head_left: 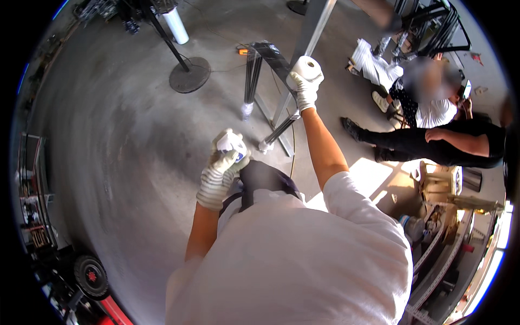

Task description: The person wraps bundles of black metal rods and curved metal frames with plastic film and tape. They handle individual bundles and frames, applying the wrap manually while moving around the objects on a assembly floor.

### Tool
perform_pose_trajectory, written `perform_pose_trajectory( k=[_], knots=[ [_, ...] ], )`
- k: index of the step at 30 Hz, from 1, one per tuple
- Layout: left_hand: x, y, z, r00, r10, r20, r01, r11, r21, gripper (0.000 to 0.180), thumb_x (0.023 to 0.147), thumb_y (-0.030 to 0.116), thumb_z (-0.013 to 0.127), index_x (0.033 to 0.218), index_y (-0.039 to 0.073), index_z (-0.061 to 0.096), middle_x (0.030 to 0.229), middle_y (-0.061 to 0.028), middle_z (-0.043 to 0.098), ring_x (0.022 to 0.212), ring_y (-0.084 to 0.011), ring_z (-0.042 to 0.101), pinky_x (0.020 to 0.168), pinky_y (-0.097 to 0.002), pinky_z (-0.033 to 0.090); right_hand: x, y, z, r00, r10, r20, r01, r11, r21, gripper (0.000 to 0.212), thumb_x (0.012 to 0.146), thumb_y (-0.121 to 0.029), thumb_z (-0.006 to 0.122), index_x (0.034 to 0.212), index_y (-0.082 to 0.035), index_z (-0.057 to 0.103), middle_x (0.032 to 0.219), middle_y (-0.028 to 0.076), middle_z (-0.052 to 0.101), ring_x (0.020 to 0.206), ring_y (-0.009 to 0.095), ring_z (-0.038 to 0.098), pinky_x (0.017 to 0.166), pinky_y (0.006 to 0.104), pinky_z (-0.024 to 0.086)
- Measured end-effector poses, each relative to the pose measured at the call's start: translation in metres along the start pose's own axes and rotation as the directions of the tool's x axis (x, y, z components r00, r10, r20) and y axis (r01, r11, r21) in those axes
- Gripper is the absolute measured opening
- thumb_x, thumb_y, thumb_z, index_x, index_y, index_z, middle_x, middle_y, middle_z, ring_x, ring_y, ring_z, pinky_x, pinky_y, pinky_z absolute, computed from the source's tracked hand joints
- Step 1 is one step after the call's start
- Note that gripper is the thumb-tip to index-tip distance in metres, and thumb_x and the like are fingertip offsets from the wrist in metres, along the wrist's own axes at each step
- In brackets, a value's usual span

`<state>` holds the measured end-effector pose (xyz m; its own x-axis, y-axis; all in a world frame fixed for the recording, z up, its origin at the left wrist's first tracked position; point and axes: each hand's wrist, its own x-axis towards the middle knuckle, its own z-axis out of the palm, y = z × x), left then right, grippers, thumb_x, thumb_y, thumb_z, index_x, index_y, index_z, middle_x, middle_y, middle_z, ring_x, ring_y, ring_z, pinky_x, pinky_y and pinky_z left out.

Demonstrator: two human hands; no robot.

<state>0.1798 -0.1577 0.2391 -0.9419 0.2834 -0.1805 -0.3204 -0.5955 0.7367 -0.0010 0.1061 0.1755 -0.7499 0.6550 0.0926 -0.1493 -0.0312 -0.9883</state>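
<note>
“Two things in grasp?”
“Yes. Clasped by the curled, gloved fingers of the right hand (pixel 306 89): a white roll (pixel 307 66), core hole toward the camera, just beside a slanted grey metal post (pixel 312 32).”
“And in the left hand (pixel 221 172)?”
“Also gloved, wrapped around a small white object (pixel 229 142) with a blue patch; exact kind impossible to tell. Lower, above grey floor (pixel 119 108).”
“Nearby?”
“Film-wrapped metal tubes (pixel 253 76); at far right, a seated person (pixel 437 114).”

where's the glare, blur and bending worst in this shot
Head view: a sunlit patch burns bright on the floor at right; head view: a nearby person's head is blurred out; head view: the shelf rack curves near the lower-right rim.
</note>
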Motion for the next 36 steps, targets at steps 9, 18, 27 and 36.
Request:
perform_pose_trajectory(
  k=[9,18,27,36],
  knots=[
    [0.143,0.010,-0.023,0.952,-0.070,0.298,0.154,0.951,-0.268,0.064,0.066,-0.008,0.068,0.120,0.017,0.045,0.110,-0.0078,0.054,0.088,-0.0215,0.057,0.074,-0.0326,0.053,0.011,0.025,-0.025,0.982,-0.009,0.187,0.006,1.000,0.015,0.090,0.059,-0.005,0.075,0.133,-0.009,0.023,0.117,0.010,0.047,0.105,0.022,0.049,0.088,0.0328,0.044],
    [0.224,0.056,0.012,0.948,-0.243,0.205,0.230,0.969,0.086,0.047,0.072,0.003,0.066,0.113,0.016,0.048,0.107,-0.0098,0.055,0.095,-0.0228,0.056,0.079,-0.0411,0.052,-0.066,-0.073,0.011,0.997,-0.052,0.051,0.048,0.996,0.077,0.043,0.081,-0.017,0.062,0.118,-0.005,0.045,0.115,0.009,0.049,0.108,0.018,0.045,0.090,0.0305,0.040],
    [0.274,0.066,0.036,0.931,-0.358,0.067,0.350,0.931,0.105,0.031,0.085,0.029,0.057,0.104,0.005,0.053,0.098,-0.0088,0.056,0.090,-0.0191,0.056,0.075,-0.0321,0.049,-0.051,-0.068,0.084,0.919,-0.092,0.383,0.069,0.995,0.075,0.058,0.081,-0.019,0.065,0.128,-0.003,0.035,0.114,0.009,0.050,0.108,0.016,0.047,0.092,0.0289,0.038],
    [0.323,0.098,0.047,0.833,-0.529,0.159,0.431,0.802,0.413,0.033,0.086,0.035,0.052,0.094,0.003,0.055,0.082,-0.0116,0.063,0.070,-0.0231,0.064,0.056,-0.0312,0.054,-0.020,-0.068,0.090,0.993,0.043,0.108,-0.106,0.724,0.682,0.048,0.079,-0.028,0.066,0.118,-0.008,0.046,0.109,0.007,0.054,0.103,0.023,0.054,0.087,0.0376,0.048]
  ],
)
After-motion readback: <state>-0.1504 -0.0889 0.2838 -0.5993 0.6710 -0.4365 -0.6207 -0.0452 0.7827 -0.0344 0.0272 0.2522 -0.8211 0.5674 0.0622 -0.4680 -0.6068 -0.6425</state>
